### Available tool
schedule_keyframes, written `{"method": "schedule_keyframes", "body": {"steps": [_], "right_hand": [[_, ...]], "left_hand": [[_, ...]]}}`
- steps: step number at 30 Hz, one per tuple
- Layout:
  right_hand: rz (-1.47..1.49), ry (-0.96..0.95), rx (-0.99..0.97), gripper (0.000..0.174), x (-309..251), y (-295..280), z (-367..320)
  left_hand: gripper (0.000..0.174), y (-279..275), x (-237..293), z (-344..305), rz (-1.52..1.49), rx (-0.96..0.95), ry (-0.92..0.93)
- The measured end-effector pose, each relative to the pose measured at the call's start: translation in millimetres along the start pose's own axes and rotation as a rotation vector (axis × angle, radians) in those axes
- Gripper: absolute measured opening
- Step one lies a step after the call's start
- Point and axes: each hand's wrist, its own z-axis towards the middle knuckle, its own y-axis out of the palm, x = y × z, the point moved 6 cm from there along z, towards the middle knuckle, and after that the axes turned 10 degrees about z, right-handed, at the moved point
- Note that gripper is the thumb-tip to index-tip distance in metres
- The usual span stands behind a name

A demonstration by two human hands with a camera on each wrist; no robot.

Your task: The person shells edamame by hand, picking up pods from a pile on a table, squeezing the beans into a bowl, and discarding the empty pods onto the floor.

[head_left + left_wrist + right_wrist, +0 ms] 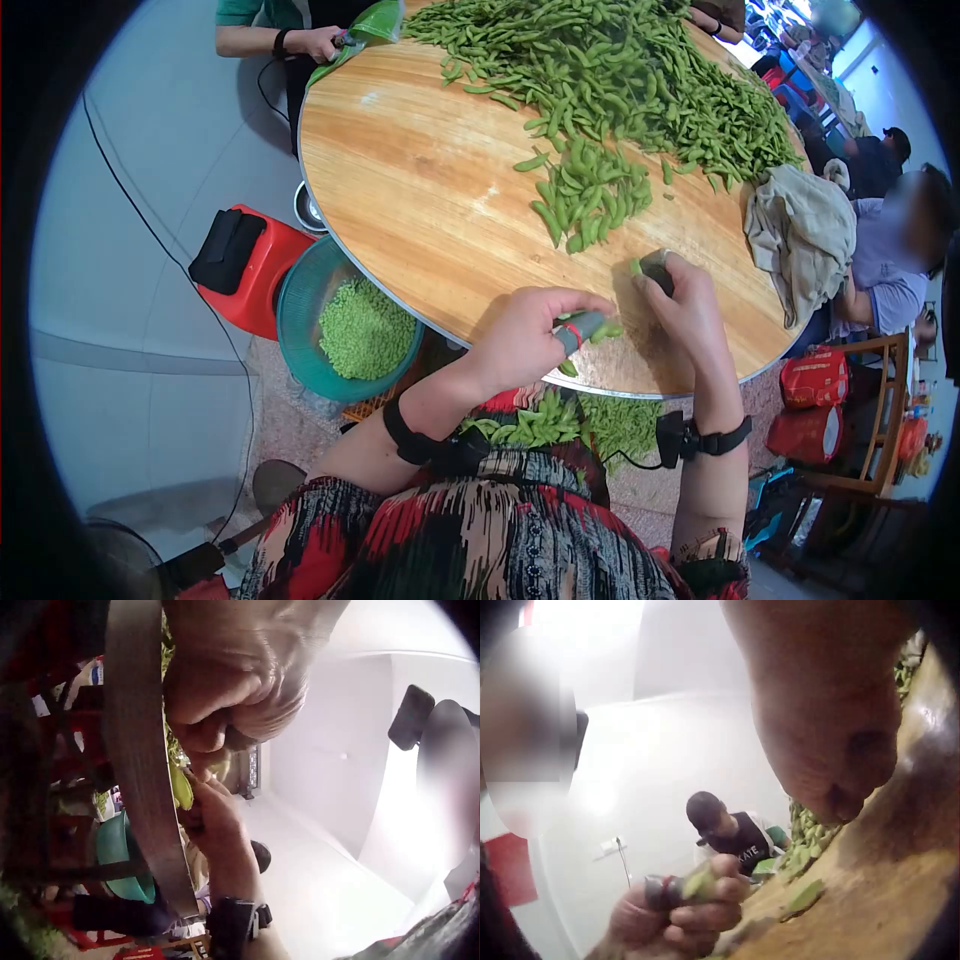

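My left hand (522,338) pinches a green soybean pod (606,331) near the table's front edge. A grey cover (580,333) with a red band wraps its thumb. The pod also shows between finger and thumb in the right wrist view. Over the wood to the right, my right hand (692,305) has curled fingers, a dark finger cover (655,268) and a bit of green pod (635,267) at the fingertips. Its palm side is hidden. A loose pod (568,368) lies by the edge below the left hand.
A large heap of pods (640,80) covers the far side of the round wooden table (400,200), with a smaller pile (595,190) nearer. A teal basin (290,330) of shelled beans stands at the lower left. A crumpled cloth (800,230) lies right. Other people sit around.
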Motion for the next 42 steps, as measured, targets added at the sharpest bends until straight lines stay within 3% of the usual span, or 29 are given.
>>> {"method": "schedule_keyframes", "body": {"steps": [3,5,7,9,11,12,14,16,18,20,23,24,25,26,28,30,32,35,39,42], "right_hand": [[0.271,0.103,-0.010,0.016,-20,1,-25],[0.513,-0.023,-0.012,0.012,-34,4,-37],[0.456,-0.035,-0.038,0.010,-37,5,-45],[0.414,-0.057,-0.036,0.008,-40,7,-51],[0.397,-0.060,0.001,0.008,-46,7,-56],[0.490,-0.016,-0.010,0.007,-43,11,-58],[0.587,0.026,-0.022,0.006,-39,19,-63],[0.969,0.249,-0.058,0.007,-30,36,-70],[1.073,0.321,-0.133,0.008,-27,39,-71],[1.173,0.395,-0.210,0.008,-24,45,-74],[1.085,0.283,-0.202,0.010,-30,44,-71],[0.937,0.153,-0.057,0.011,-36,38,-68],[0.784,0.023,0.085,0.013,-42,30,-67],[0.785,0.022,0.086,0.013,-45,25,-68],[0.958,0.228,-0.163,0.017,-49,30,-73],[0.963,0.252,-0.193,0.019,-46,36,-76],[0.889,0.276,-0.231,0.024,-39,42,-77],[0.815,0.235,-0.149,0.024,-43,43,-70],[0.781,0.177,-0.081,0.021,-47,41,-68],[1.046,0.285,-0.212,0.017,-50,47,-70]], "left_hand": [[0.022,-6,17,-1,-0.113,0.086,-0.083],[0.023,-5,12,1,-0.081,0.125,-0.089],[0.025,8,7,0,-0.406,-0.027,-0.236],[0.021,10,9,-1,-0.380,0.002,-0.194],[0.016,2,21,-3,-0.131,0.124,0.030],[0.016,2,23,-5,-0.127,0.119,0.027],[0.009,-3,50,-12,0.283,0.257,0.333],[0.009,-5,48,-11,0.290,0.225,0.344],[0.009,-8,43,-12,0.295,0.199,0.357],[0.010,9,0,-12,-0.655,-0.093,-0.269],[0.012,11,-2,-14,-0.791,-0.072,-0.275],[0.012,11,-2,-15,-0.793,-0.072,-0.276],[0.011,9,-2,-15,-0.706,-0.058,-0.276],[0.010,6,-2,-15,-0.619,-0.044,-0.275],[0.009,2,2,-14,-0.511,-0.005,-0.220],[0.007,-2,8,-12,-0.312,0.044,-0.123],[0.007,-2,5,-11,-0.296,0.063,-0.105],[0.006,1,1,-12,-0.299,0.078,-0.110],[0.005,-7,14,-12,-0.084,0.153,-0.029],[0.004,-13,22,-11,-0.049,0.103,0.089]]}}
